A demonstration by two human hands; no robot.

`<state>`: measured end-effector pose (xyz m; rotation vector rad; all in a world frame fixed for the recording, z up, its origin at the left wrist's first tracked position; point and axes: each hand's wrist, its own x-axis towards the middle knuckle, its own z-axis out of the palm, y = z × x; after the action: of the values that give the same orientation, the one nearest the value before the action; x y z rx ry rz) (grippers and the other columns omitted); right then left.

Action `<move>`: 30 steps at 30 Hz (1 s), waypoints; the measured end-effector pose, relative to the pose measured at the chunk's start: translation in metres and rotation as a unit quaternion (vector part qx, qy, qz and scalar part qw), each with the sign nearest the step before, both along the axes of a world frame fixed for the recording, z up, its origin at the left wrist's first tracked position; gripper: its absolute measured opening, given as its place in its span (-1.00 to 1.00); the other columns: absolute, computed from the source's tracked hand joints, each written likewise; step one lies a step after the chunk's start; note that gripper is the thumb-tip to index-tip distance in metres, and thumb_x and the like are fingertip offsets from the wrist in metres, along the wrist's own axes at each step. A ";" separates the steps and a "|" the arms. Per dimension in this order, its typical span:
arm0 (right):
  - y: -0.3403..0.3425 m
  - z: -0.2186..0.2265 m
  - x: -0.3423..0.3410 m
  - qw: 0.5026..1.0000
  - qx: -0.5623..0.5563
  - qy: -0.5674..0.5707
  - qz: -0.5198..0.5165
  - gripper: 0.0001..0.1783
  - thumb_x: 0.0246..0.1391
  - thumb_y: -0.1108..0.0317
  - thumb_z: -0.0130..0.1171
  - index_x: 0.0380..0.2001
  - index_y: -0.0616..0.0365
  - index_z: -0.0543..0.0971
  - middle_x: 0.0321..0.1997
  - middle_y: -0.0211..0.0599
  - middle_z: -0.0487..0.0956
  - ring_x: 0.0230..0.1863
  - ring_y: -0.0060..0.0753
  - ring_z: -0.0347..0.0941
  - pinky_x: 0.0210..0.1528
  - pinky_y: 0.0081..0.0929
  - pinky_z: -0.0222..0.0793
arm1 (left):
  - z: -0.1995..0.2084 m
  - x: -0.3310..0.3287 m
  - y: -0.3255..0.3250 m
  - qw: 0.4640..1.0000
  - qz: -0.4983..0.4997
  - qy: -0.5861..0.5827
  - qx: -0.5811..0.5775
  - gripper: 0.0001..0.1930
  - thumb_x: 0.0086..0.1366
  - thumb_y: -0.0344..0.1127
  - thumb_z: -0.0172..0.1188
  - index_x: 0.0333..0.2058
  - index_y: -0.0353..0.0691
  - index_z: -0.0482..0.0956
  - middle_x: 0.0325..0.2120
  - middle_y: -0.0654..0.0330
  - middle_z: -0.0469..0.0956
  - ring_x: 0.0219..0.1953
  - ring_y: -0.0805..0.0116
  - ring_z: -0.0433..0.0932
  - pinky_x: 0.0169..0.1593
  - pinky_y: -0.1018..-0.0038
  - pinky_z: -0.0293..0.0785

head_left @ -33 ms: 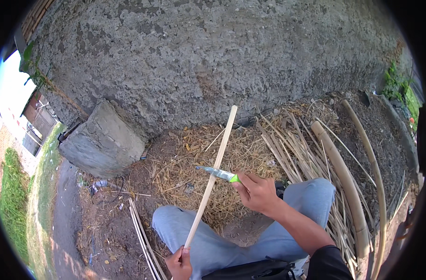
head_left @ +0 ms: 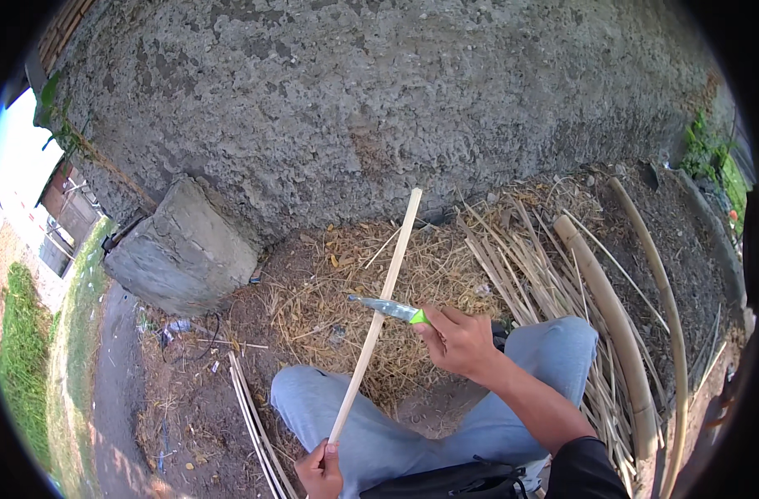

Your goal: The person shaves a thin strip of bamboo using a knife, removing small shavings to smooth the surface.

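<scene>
A long, pale bamboo strip slants up and away from my lap toward the wall. My left hand is closed around its near end, low by my knee. In my right hand is a knife with a bright green handle, mostly covered by my fingers. Its blade points left and lies across the middle of the strip, seemingly touching it. Beneath the strip and knife, dry shavings cover the ground.
Split bamboo strips are heaped to my right, beside a thick bamboo pole and a thinner curved pole. More thin strips lie by my left knee. A concrete block stands against the rough grey wall.
</scene>
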<state>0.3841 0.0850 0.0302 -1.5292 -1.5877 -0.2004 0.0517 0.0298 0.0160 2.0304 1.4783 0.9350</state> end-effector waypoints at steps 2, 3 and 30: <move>0.002 0.000 -0.001 1.000 -0.007 -0.027 -0.010 -0.68 0.16 0.21 0.26 -0.10 0.16 0.59 -0.56 -0.31 0.54 -0.71 -0.25 0.46 -0.76 -0.28 0.24 | -0.005 -0.002 -0.004 0.995 -0.001 0.032 0.090 -0.79 0.37 -0.32 0.14 -0.29 -0.35 0.66 -0.74 0.15 0.32 -0.67 0.42 0.32 -0.55 0.39 0.26; 0.006 -0.004 -0.001 0.999 0.017 -0.029 -0.024 -0.71 0.17 0.20 0.26 -0.12 0.14 0.60 -0.58 -0.32 0.54 -0.72 -0.25 0.44 -0.77 -0.28 0.23 | -0.004 -0.004 -0.007 0.996 -0.002 0.030 0.087 -0.79 0.37 -0.32 0.14 -0.29 -0.35 0.66 -0.74 0.15 0.32 -0.67 0.42 0.32 -0.55 0.39 0.26; 0.020 0.024 0.030 0.978 0.145 -0.131 0.065 -0.46 -0.23 0.45 0.42 -0.03 0.06 0.64 0.10 -0.35 0.62 0.03 -0.40 0.57 0.15 -0.26 0.43 | 0.112 -0.058 0.044 0.980 -0.024 0.196 -0.010 -0.77 0.37 -0.27 0.14 -0.13 -0.26 0.66 -0.65 0.03 0.53 -0.63 0.18 0.51 -0.49 0.31 0.42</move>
<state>0.4136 0.1054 0.0540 -1.2047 -1.7683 -0.5552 -0.0061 0.0740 0.1280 2.3192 1.6140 0.5132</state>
